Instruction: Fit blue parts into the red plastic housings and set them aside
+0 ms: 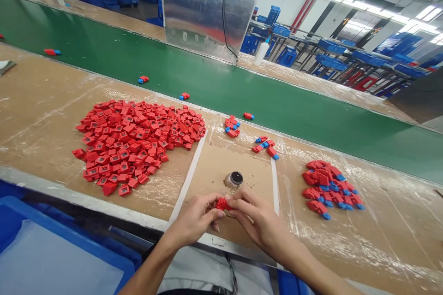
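Red piece (222,203) sits between both hands, just on the near side of the jar (234,179), its long axis seemingly running crosswise. Left hand (195,219) pinches its left end; right hand (259,216) grasps the right with fingertips, so neither is nearer.

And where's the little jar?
In the head view, the jar is a little below centre, just beyond the right hand and right of the red pile.
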`<action>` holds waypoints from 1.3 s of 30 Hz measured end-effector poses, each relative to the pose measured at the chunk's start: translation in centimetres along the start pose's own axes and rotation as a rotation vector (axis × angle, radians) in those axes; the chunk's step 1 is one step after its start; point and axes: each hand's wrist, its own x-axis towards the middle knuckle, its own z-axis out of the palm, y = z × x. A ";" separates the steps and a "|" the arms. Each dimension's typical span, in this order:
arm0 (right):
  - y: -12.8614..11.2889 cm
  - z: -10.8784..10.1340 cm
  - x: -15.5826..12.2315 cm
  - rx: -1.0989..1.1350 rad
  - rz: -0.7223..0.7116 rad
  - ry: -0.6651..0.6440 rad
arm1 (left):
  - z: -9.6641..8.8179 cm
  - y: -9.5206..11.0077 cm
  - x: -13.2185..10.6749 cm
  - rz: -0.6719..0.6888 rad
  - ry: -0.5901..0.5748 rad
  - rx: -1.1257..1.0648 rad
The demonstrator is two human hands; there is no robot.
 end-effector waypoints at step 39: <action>22.7 -19.4 8.1 -0.585 0.525 0.251 | -10.9 4.2 4.2 -0.161 0.631 0.896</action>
